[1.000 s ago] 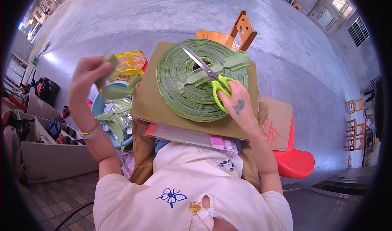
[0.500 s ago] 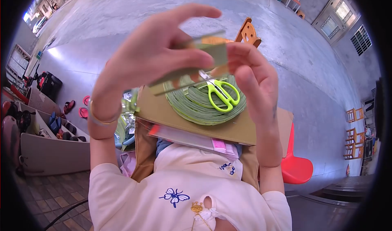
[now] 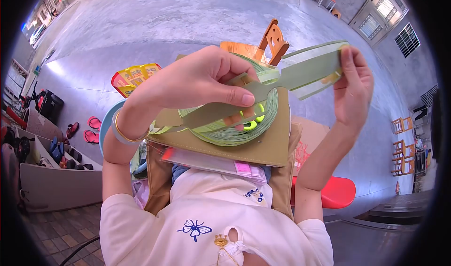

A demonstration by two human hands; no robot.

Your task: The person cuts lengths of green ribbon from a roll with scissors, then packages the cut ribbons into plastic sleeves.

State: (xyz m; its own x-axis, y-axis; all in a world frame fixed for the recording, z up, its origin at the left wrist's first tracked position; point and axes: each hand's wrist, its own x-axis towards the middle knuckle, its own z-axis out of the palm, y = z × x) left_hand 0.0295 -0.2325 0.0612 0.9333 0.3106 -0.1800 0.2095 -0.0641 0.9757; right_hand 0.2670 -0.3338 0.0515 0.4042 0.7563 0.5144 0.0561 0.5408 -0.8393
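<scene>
A long green strip [image 3: 312, 69] with cut-out shapes and paler see-through edges stretches between my hands, slanting up to the right. My left hand [image 3: 202, 80] pinches it near its middle with thumb and fingers. At the far right end, my right hand [image 3: 353, 85] grips the strip between thumb and fingertips. Below my left hand lies a flat coil [image 3: 221, 138] of similar green strip, resting on a brown board [image 3: 263, 155] over my lap. Scissors [image 3: 252, 125] with yellow-green handles lie on the coil, mostly hidden by my left hand and the strip.
A wooden chair [image 3: 273, 40] stands beyond the board, and a red seat [image 3: 339, 192] is at my right. To the left are a blue basin [image 3: 107, 120], a yellow-and-red packet [image 3: 136, 78], pink slippers [image 3: 92, 129] and a shoe rack [image 3: 61, 183].
My right hand has moved right, away from the left hand, drawing the strip out straight between them. My left hand has come down and closed around the strip, covering much of the scissors.
</scene>
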